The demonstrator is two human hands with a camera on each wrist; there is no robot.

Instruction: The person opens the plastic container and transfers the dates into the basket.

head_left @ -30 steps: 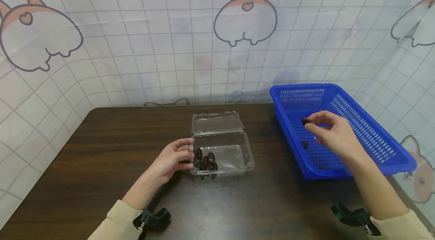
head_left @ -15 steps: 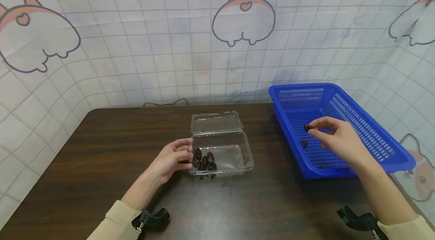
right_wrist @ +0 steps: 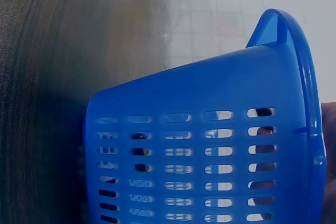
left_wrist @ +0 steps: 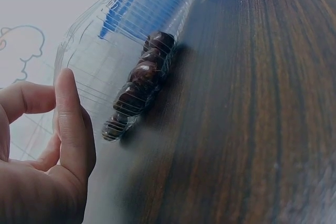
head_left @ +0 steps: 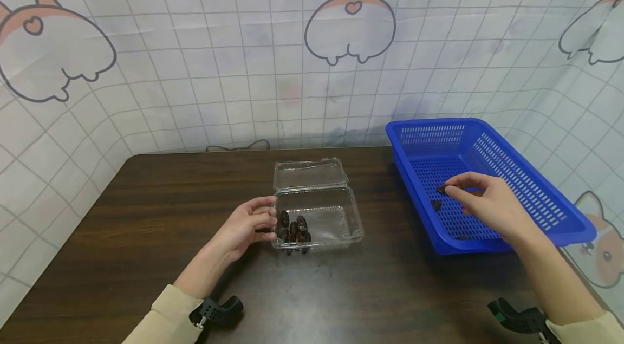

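Note:
My left hand (head_left: 248, 227) rests its spread fingertips against the left side of a clear hinged plastic box (head_left: 333, 222), whose lid (head_left: 311, 175) lies tipped back. Several dark, glossy dates (head_left: 293, 230) lie together in the box's left part; the left wrist view shows them as a row of dates (left_wrist: 142, 80) through the plastic. Over the blue basket (head_left: 414, 192), my right hand (head_left: 487, 203) pinches one date (head_left: 441, 189) between thumb and fingertips, low inside the rim. In the right wrist view the basket wall (right_wrist: 194, 93) hides most of that hand.
Inside the basket, another date (head_left: 436, 205) lies close to the held one, and a small dark piece (head_left: 462, 238) shows near the front. A white gridded cloth (head_left: 292, 62) with cartoon drawings hangs behind the dark wooden table (head_left: 170, 198).
My right hand has lowered the pinched date deeper into the basket, toward the date lying there. The left hand and the clear box have stayed in place.

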